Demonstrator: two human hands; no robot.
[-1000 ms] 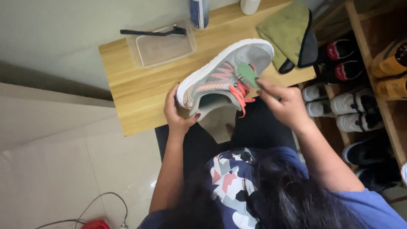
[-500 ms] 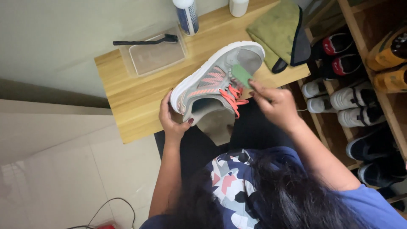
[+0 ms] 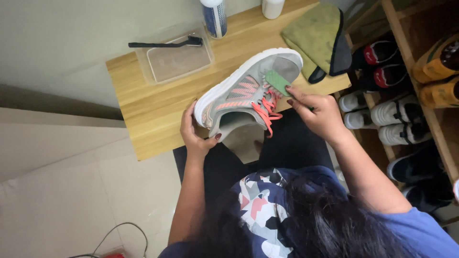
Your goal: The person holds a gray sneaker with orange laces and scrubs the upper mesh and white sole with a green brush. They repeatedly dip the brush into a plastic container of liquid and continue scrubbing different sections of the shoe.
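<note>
left hand [image 3: 197, 136]: fingers clenched on the heel of the grey sneaker [image 3: 246, 91], holding it tilted at the table [image 3: 143, 124] edge.
right hand [image 3: 318, 114]: fingers pinch a green brush [image 3: 277, 82] against the sneaker beside the coral laces [image 3: 267, 109].
technique: keep the heel grip firm; use short strokes clear of the laces.
beyond fingertips: clear tray [image 3: 174, 59] with black brush [image 3: 165, 44]; blue-and-white bottle [image 3: 214, 16], white container [image 3: 272, 7], labels unreadable; green cloth [image 3: 313, 36].
right of fingers: shoe rack [image 3: 411, 95].

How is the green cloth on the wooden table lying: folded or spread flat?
Folded: the green cloth lies doubled over on the wooden table, a dark layer showing along its right edge.
</note>
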